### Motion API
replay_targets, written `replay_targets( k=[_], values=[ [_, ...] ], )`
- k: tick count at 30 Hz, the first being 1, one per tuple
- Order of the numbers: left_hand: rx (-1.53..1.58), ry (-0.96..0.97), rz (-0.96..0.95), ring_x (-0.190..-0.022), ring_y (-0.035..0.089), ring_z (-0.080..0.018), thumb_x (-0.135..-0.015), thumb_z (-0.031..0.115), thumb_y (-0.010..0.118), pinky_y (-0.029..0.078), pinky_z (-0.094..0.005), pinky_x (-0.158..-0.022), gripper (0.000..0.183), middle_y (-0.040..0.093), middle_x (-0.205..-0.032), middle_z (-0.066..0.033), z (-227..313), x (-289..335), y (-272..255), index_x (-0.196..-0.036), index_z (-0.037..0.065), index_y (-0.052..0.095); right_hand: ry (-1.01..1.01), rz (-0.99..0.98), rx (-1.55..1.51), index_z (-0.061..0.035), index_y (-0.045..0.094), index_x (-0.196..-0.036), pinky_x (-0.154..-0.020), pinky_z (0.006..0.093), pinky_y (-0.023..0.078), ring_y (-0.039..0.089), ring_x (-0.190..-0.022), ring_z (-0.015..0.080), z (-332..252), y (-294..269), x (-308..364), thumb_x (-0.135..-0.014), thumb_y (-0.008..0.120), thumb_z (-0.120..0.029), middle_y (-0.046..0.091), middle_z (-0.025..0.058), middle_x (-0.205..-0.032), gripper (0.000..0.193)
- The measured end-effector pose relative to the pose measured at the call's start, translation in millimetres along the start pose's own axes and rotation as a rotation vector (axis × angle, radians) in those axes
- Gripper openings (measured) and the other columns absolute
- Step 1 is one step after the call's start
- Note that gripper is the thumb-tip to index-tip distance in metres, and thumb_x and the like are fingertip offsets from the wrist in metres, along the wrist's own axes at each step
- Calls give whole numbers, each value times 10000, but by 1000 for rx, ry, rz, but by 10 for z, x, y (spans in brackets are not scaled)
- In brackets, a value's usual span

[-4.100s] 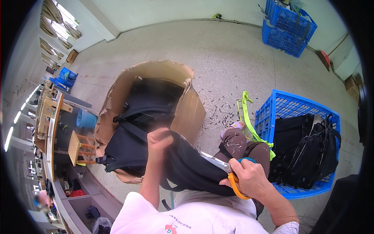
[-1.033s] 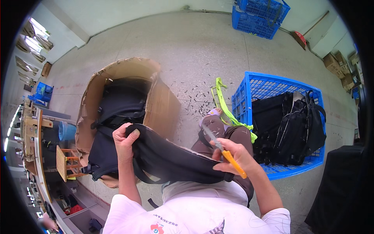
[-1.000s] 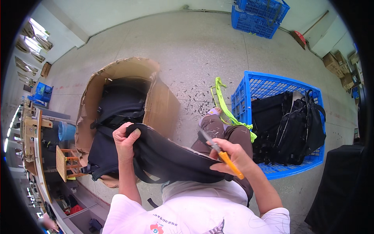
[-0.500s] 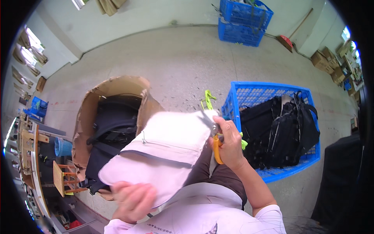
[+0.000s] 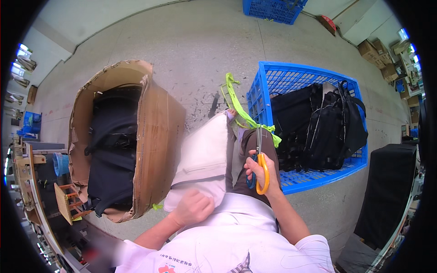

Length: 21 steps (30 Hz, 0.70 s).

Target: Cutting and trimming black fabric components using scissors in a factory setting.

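A white fabric bag piece (image 5: 200, 150) lies over my left leg, with a seam or zip line across its lower part. My left hand (image 5: 193, 208) is closed on its near end, knuckles up. In my right hand (image 5: 270, 174) is a pair of scissors (image 5: 262, 182), one handle loop orange and the other blue. Their blades point away from me, look closed, and sit over my right thigh, apart from the white piece. Bright yellow-green strips (image 5: 240, 107) hang on the near left corner of the blue crate, close to the blade tips.
A cardboard box (image 5: 159, 145) holding black bags (image 5: 114, 141) stands on my left. The blue plastic crate (image 5: 314, 182) on my right holds more black bags (image 5: 323, 132). Dark scraps (image 5: 195, 109) litter the floor ahead. A wooden stool (image 5: 68, 202) is at far left.
The white piece has come down from a raised, spread position onto my left leg. The scissors have moved off its far right edge, toward me. My view has tilted downward.
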<state>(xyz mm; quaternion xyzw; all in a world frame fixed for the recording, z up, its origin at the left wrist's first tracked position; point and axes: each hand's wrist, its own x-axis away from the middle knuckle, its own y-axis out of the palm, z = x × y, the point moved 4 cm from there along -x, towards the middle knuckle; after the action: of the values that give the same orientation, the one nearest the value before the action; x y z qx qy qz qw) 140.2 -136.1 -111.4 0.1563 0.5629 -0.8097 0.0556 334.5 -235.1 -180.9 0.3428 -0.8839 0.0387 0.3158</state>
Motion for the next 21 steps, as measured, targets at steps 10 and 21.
replay_targets(
  k=[10, 21],
  values=[
    [52, 51, -142, -594, 500, -136, -655, 103, 577, 391, -274, -578, 131, 474, -638, -11, 97, -98, 100, -757, 20, 571, 19, -36, 11, -2, 483, -1084, -448, 207, 399, 492, -498, 82, 254, 312, -306, -716, 642, -49, 514, 5, -618, 403],
    [506, -569, 41, -786, 641, -296, -714, 10, 631, 513, -347, -692, 219, 646, -910, -124, -528, -148, -604, -929, 3, 597, -504, -75, 473, -14, 483, -1175, -534, 201, 427, 510, -581, 70, -391, 123, -335, -725, 651, -17, 550, 8, -693, 480]
  ],
)
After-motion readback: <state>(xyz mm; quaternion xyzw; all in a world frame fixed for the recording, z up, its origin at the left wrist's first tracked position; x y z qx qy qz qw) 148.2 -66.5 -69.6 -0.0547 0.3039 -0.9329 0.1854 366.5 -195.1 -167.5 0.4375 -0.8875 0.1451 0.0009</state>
